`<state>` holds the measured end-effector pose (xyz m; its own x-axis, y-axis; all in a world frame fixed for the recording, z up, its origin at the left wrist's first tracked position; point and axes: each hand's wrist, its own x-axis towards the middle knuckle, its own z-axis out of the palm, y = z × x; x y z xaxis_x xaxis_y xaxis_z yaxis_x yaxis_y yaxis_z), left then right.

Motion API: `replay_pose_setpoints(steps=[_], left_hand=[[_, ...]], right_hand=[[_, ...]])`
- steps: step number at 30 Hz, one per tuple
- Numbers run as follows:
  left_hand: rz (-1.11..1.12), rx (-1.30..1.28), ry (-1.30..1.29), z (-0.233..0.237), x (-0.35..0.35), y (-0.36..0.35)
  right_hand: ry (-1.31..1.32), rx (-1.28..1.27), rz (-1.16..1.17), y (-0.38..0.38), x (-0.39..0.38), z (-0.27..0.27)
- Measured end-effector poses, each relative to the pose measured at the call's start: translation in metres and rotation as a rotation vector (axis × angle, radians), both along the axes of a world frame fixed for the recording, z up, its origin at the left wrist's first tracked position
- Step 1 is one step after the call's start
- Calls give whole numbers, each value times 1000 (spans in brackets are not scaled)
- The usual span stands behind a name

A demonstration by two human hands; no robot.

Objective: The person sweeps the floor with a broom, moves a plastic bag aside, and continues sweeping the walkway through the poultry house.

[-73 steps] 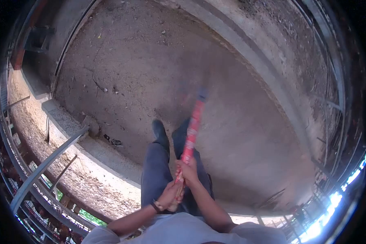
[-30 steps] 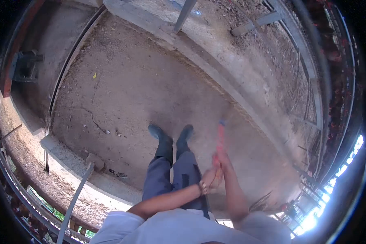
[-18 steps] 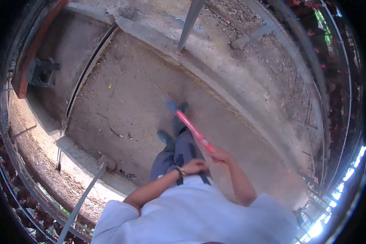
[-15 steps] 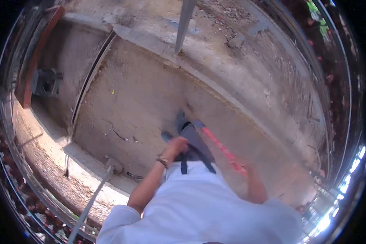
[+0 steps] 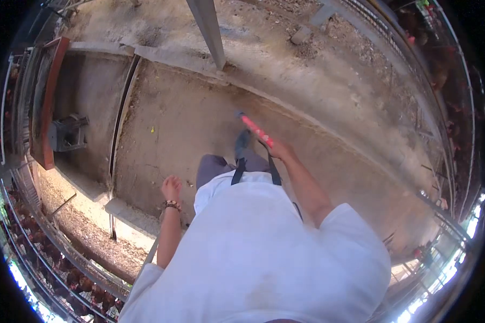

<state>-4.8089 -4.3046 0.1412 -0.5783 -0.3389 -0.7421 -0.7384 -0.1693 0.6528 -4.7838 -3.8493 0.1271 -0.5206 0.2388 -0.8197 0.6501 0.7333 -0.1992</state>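
Here, a person in a white shirt (image 5: 253,253) is viewed from above, standing on a dusty concrete floor (image 5: 161,124). A red pole (image 5: 256,130) is clamped in the right hand (image 5: 280,149), with the fingers wrapped round its near end. The pole is slim, straight and bright red, and it is capped at the far end by a small bluish-grey tip. It is held out in front of the body, above the floor, slanting away from the hand and towards the person's left. A dark boot (image 5: 242,142) is seen on the floor just beneath it. Any printing on the pole is too small to be read.

The left hand (image 5: 171,188) is held out at the person's side, empty, with the fingers loose and nothing touched. A beaded bracelet (image 5: 172,204) is worn at that wrist.

Beyond the pole's tip, a raised concrete ledge (image 5: 307,70) is strewn with litter, and a grey metal post (image 5: 207,27) is set into it. To the left, a small dark machine (image 5: 67,133) is seated in a sunken channel beside a rust-red frame (image 5: 47,102). Wire cages (image 5: 54,253) with brown hens are ranged along the lower left edge.
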Motion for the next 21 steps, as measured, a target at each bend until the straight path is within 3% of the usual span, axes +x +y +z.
replay_pose_setpoints(steps=[2, 4, 5, 6, 8, 11, 12, 15, 17, 21], left_hand=[[-40, 13, 79, -12, -1, 4], [-33, 34, 86, -26, 8, 3], [-16, 45, 53, -30, 15, -2], [0, 58, 22, -35, 22, -7], [28, 86, -54, -55, 41, -29], [-24, 5, -255, -33, 41, -51], [-51, -40, -331, -26, 32, -55], [1, -19, -239, -25, -2, -81], [28, -21, -181, -29, -32, -112], [-45, -42, -90, -18, -102, -153]], right_hand=[[27, 72, 240, -3, -16, 13], [60, 28, 217, 19, 11, 41], [281, 74, 137, 36, 60, 31], [39, 27, 139, 59, 81, 37], [-433, -128, -186, 116, 142, 49], [-393, -226, -776, 152, 189, 147], [-568, -65, -581, 166, 201, 132], [-454, 298, -211, 136, 193, 58], [-309, 287, -114, 84, 131, 17], [-13, 69, 148, -84, -83, -5]])
